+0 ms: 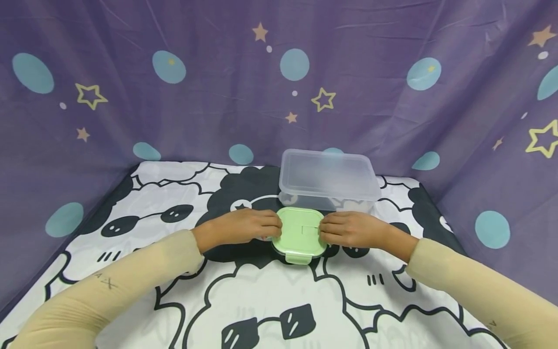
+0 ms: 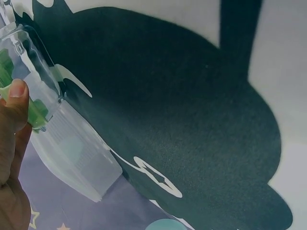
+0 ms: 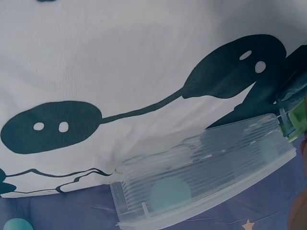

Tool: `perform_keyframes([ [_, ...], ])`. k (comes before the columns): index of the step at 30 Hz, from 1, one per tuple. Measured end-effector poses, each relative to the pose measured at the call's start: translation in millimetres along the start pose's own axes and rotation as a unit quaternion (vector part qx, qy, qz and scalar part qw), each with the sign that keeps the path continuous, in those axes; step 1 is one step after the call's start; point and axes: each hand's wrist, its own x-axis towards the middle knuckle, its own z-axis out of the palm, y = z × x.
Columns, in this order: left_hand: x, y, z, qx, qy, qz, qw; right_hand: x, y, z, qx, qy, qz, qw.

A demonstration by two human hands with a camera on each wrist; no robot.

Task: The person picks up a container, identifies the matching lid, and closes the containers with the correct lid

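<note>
A square food container with a light green lid [image 1: 300,228] sits in the middle of the table in the head view. My left hand [image 1: 250,226] grips its left edge with bent fingers, and my right hand [image 1: 355,230] grips the right edge. In the left wrist view the left thumb presses at a green side clip [image 2: 38,112], and the see-through wall [image 2: 41,72] shows beside it. Only part of the right hand [image 3: 300,196] appears in the right wrist view, by another green clip [image 3: 298,117]. The front clip [image 1: 298,259] hangs at the near side of the lid.
Just behind the food container stands a larger translucent plastic box [image 1: 329,174] with a pale lid. A white cloth [image 1: 261,300] printed with black cartoon sheep covers the table. Purple curtains [image 1: 209,87] with stars and blue spots enclose the back and sides.
</note>
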Motion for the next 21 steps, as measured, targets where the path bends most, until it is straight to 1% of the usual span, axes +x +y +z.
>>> perform_keyframes([
  [5, -0.2, -0.4, 0.6, -0.004, 0.0, -0.003, 1.0, 1.4, 2.2, 0.4, -0.005, -0.006, -0.013, 0.9999],
  [11, 0.2, -1.2, 0.1, -0.009, -0.002, -0.001, 1.0, 2.8, 5.3, 2.0, -0.003, 0.0, -0.027, 0.9996],
  [18, 0.2, -1.5, -0.3, -0.008, -0.004, -0.005, 0.9999, 4.1, 7.6, 0.4, 0.001, -0.022, -0.027, 0.9994],
  [21, 0.5, -1.2, -0.2, -0.01, -0.005, -0.004, 0.9999, 4.1, 7.1, 1.1, 0.007, -0.024, -0.025, 0.9994],
])
